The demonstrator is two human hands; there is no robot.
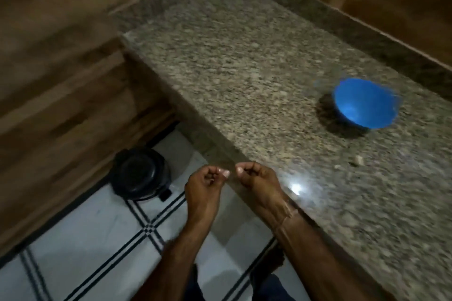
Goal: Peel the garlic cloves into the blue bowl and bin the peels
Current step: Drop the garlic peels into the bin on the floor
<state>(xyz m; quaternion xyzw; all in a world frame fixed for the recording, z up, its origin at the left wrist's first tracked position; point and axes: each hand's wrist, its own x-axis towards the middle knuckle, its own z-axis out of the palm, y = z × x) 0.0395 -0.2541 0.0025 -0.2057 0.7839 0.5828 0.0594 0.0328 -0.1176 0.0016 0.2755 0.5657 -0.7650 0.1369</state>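
Observation:
The blue bowl [364,109] stands on the granite counter [244,76] at the right, and its inside looks empty through the blur. A small pale piece [358,160], a garlic clove or a bit of peel, lies on the counter in front of the bowl. My left hand [205,184] and my right hand [257,179] hover side by side over the counter's front edge. Both have curled fingers, with thumbs pointing at each other. I see nothing held in either hand. The black round bin [140,173] sits on the floor just left of my left hand, lid shut.
Wood-look panels [61,80] rise to the left of and behind the counter. The floor [97,239] below has white tiles with black lines. A bright light reflection [296,188] glares on the counter near my right wrist. The whole view is motion-blurred.

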